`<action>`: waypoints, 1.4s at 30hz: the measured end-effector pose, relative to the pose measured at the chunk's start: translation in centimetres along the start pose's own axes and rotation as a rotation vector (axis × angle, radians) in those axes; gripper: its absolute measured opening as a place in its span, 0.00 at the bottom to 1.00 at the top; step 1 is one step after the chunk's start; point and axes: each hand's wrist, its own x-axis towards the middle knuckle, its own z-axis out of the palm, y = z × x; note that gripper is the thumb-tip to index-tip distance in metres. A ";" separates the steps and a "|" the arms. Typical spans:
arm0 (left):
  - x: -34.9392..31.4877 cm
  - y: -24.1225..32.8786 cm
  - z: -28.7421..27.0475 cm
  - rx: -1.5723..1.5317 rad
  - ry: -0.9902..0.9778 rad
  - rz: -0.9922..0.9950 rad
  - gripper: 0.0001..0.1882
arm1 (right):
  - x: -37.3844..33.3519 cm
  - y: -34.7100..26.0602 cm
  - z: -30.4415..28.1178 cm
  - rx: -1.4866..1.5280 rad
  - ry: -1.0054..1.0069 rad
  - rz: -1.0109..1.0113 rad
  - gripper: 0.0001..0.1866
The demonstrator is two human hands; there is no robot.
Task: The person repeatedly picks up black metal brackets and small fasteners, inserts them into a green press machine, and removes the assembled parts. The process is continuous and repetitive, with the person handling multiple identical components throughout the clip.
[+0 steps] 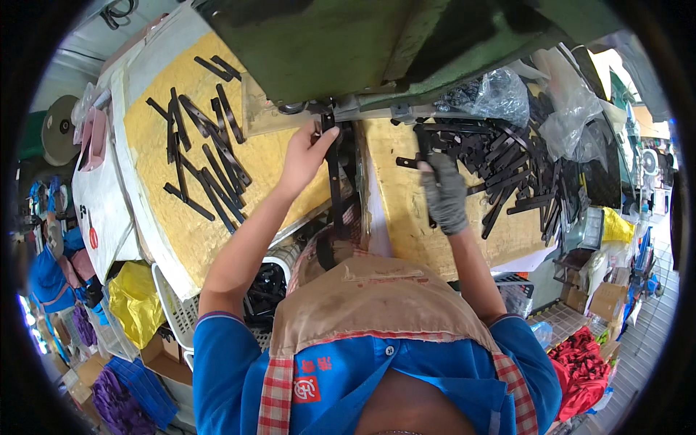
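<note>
My bare left hand (304, 158) is closed on a long, flat black strip (334, 177), thumb pressed on its upper part. The strip's top end lies under the front edge of a large green machine (319, 43), and its lower part hangs toward my apron. My right hand (444, 194), in a grey glove, is closed around another dark strip (423, 139). One end of that strip sticks out above the fingers. Right of the glove lies a dense pile of black strips (504, 163). More black strips (210, 148) are scattered on the left board.
Yellowish work boards (272, 185) flank the gap before me. Clear plastic bags (489, 98) lie behind the right pile. A white basket (174, 308) stands low at left, near dark parts (268, 290). A yellow bag (136, 304) and red cloth (580, 370) sit farther out.
</note>
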 end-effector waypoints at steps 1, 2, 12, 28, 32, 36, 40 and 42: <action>0.0 -1.9 0.3 -0.020 0.074 0.099 0.11 | 0.3 -1.4 1.2 0.113 -0.117 0.137 0.10; -0.2 -4.4 0.6 -0.038 0.149 0.197 0.11 | 0.7 -2.2 2.5 0.122 -0.173 0.096 0.11; 13.3 -3.1 -2.5 0.923 0.273 0.697 0.09 | 3.1 -3.3 9.2 0.211 -0.443 0.296 0.16; 13.8 -2.8 -3.5 0.644 0.303 0.664 0.11 | -3.2 9.3 -4.2 -0.394 -0.208 0.274 0.14; 7.7 -1.3 -3.0 0.134 0.308 0.596 0.11 | -2.9 8.3 -2.1 -0.156 -0.034 0.150 0.12; 1.7 1.4 -1.4 -0.036 0.076 0.343 0.08 | -0.8 4.6 -0.7 -0.158 -0.135 0.174 0.13; 1.0 1.3 -1.1 0.357 0.213 0.576 0.06 | -0.1 4.1 0.9 -0.079 -0.117 0.005 0.13; 1.2 0.5 -0.9 0.379 0.300 0.712 0.08 | 0.4 3.3 1.1 -0.026 -0.114 -0.003 0.12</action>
